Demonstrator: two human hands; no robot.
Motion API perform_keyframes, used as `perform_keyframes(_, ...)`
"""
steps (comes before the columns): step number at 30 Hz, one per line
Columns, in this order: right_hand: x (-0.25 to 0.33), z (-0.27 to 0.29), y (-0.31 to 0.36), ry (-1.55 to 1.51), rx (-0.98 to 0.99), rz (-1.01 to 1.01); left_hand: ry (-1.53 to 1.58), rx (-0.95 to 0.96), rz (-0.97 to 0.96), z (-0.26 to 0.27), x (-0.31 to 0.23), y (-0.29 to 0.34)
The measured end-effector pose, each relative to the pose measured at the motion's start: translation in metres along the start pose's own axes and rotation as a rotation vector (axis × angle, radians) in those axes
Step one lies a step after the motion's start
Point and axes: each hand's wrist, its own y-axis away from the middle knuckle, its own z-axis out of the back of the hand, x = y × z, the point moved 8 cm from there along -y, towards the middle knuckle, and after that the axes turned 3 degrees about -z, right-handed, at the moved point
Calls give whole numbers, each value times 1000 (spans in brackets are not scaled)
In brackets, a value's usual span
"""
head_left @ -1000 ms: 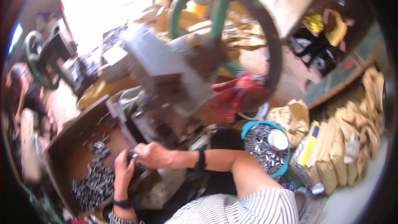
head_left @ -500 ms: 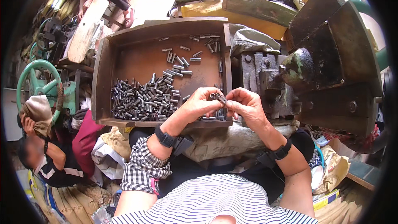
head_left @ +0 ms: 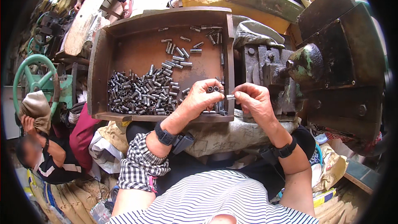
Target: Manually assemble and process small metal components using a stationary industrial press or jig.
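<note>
Over the near right corner of a wooden tray, my left hand is closed around a couple of short metal tubes, their round open ends showing. My right hand pinches one small metal tube between thumb and fingertips, just right of the left hand and a little apart from it. A heap of similar metal tubes fills the near left of the tray. More tubes lie scattered toward its far right corner. Some at the near right are partly hidden by my left hand.
Right of the tray stands a dark, greasy machine with a metal block. A grey sack lies behind it. At left, a person holds a cloth near a green handwheel. Another person is at far left, beside a wooden plank.
My right hand has drawn slightly right, away from my left, with one tube in its fingertips. The view has shifted a little.
</note>
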Motion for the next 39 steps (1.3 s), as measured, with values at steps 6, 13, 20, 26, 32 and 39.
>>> perform_keyframes(6,-2,0,0,24,-58,10,112,-8,7,-3,1,0)
perform_keyframes(13,-6,1,-1,-5,-72,-15,267,15,55,-6,2,1)
perform_keyframes(20,-12,2,-3,-4,-64,-41,281,-63,-33,0,0,-1)
perform_keyframes(26,-10,-4,-1,62,-30,-25,270,-58,-37,0,-1,-1)
perform_keyframes(32,-7,8,-5,-44,-77,13,-16,-103,-102,4,-4,1)
perform_keyframes(39,-11,8,-7,28,-90,22,-9,-55,-25,1,-2,3)
